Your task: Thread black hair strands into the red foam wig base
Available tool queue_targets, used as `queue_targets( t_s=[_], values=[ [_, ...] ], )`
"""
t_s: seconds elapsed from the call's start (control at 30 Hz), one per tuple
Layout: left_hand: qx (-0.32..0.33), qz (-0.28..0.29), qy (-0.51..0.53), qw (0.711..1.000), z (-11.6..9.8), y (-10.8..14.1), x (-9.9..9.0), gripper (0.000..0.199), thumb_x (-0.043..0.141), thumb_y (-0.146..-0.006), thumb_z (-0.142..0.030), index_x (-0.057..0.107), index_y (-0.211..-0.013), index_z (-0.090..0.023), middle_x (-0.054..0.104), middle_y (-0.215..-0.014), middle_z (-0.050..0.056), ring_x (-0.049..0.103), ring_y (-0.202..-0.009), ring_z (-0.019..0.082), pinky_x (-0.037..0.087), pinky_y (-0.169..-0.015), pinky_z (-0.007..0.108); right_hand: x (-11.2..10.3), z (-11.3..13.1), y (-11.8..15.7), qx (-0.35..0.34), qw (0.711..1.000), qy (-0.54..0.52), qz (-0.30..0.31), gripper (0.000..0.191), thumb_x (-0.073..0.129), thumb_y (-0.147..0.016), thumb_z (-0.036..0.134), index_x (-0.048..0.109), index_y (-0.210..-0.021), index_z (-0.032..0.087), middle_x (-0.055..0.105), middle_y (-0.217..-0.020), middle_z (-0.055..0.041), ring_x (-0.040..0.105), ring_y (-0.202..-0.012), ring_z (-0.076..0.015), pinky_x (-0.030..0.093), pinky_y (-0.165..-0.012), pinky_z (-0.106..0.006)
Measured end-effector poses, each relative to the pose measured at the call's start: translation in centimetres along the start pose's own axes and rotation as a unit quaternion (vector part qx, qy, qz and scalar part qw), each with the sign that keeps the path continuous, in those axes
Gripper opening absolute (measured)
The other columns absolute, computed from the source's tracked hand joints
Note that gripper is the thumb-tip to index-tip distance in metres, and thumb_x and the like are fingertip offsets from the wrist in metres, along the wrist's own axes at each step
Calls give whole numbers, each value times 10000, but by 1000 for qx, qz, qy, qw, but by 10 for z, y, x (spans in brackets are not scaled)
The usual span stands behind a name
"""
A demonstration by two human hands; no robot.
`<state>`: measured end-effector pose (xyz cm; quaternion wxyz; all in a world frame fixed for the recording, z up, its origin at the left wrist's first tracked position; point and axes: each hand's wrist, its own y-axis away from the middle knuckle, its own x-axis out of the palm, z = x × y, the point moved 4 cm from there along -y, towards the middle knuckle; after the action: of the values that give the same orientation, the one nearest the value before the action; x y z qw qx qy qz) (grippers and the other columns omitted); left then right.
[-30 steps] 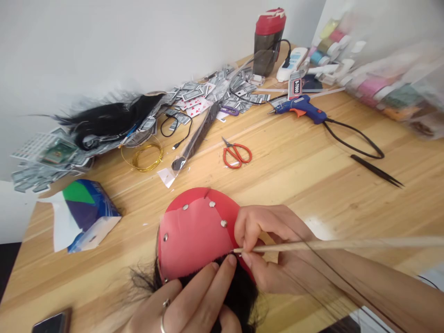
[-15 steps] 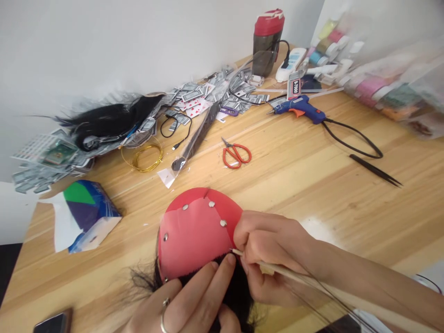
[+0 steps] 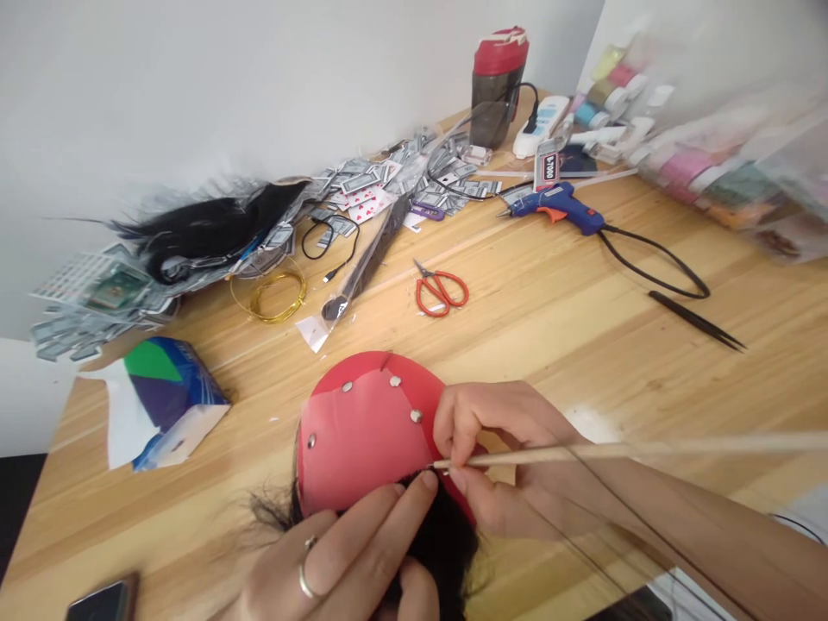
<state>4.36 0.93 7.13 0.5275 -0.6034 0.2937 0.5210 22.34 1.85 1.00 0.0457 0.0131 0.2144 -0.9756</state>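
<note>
**Red cap (image 3: 366,431) on the near side of the table, stick tip at its lower rim**

We have the cap lying dome up on the wooden tabletop (image 3: 582,379), low centre in the head view. A pink panel (image 3: 362,440) sits on top, and black hair (image 3: 443,552) bunches out from under the lower edge. We count 4 silver studs (image 3: 415,416) around the panel.

Key relation: the wooden stick (image 3: 621,450) lies almost level, long axis running right. Its fine tip is at the seam between cap rim and hair; its far end leaves the frame on the right. The right hand (image 3: 511,470) is nearer the tip, thumb and fingers pinched closed on the stick. The left hand (image 3: 342,552) comes up from below, fingers laid across the hair just beside the tip. We cannot tell whether it grips hair or only presses. It wears at least 1 ring (image 3: 303,585).

Further out, 1 each: red-handled scissors (image 3: 440,291), blue glue gun (image 3: 553,207), black tweezers (image 3: 695,321), gold wire coil (image 3: 275,295), tissue packet (image 3: 165,401), phone (image 3: 103,602), red-lidded bottle (image 3: 497,86). Behind them, playing cards (image 3: 362,204) lie scattered, too many to count.
</note>
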Motion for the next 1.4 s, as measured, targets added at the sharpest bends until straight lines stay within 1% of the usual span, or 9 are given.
queue_targets(
  t_s=[0.07,0.13,0.23,0.33,0.5,0.83,1.0,1.17,1.4],
  values=[
    [-17,2,72,997,8,-2,-4,334,356,-1065,-120,569,-829,-225,783,-1114,9,704,-987,126,564,-714,206,-1,-6,-1,47,995,-70,48,226,703,-734,71,541,-781,222,617,-747,27,563,-609,-124,425,-539,-225],
    [-85,11,159,984,19,-5,-9,357,298,-1088,-165,583,-884,-232,792,-952,-3,731,-855,100,582,-707,152,-2,-9,-2,83,984,-133,87,204,732,-761,84,564,-795,195,629,-790,7,553,-618,-108,429,-534,-198],
    [-169,50,239,955,29,-7,-17,293,339,-1090,-250,621,-1010,-251,747,-784,-33,699,-637,85,551,-564,103,-3,-10,-5,120,972,-180,87,201,733,-763,104,550,-789,182,599,-787,10,509,-607,-90,398,-512,-172],
    [-208,124,220,945,30,-15,-19,216,443,-1062,-347,639,-1113,-271,784,-913,-14,735,-726,125,564,-590,150,-2,-8,-8,176,964,-186,77,173,691,-763,117,533,-749,185,596,-765,7,516,-625,-100,408,-541,-186],
    [-258,289,208,898,25,-37,-2,375,298,-1060,-282,625,-882,-242,702,-689,-28,639,-535,145,448,-504,250,-2,-9,-12,192,959,-191,88,142,680,-746,161,542,-723,188,592,-708,12,519,-620,-115,404,-562,-217],
    [-218,428,-4,877,17,-50,6,298,345,-994,-167,601,-855,-230,684,-626,30,697,-539,266,188,-474,328,-1,-16,-13,208,949,-217,92,157,694,-729,192,537,-731,192,595,-720,20,487,-594,-101,364,-547,-218],
    [-128,404,-83,902,9,-59,2,217,516,-840,-27,605,-797,-220,629,-569,-9,635,-454,215,87,-441,336,-1,-17,-14,224,944,-224,91,196,719,-721,205,523,-729,188,598,-706,29,508,-599,-97,357,-552,-211],
    [-93,386,-92,913,8,-54,0,224,556,-781,-1,578,-771,-224,589,-556,-31,607,-437,198,57,-442,334,-1,-18,-15,228,943,-226,94,191,723,-731,211,534,-728,183,611,-714,23,508,-595,-90,355,-546,-208],
    [-50,290,-25,955,9,-32,-18,314,404,-725,45,499,-787,-248,530,-582,-36,464,-369,180,109,-451,335,-3,-16,-13,214,949,-209,98,155,695,-746,200,541,-733,189,603,-708,21,484,-583,-99,350,-541,-219]
  ],
)
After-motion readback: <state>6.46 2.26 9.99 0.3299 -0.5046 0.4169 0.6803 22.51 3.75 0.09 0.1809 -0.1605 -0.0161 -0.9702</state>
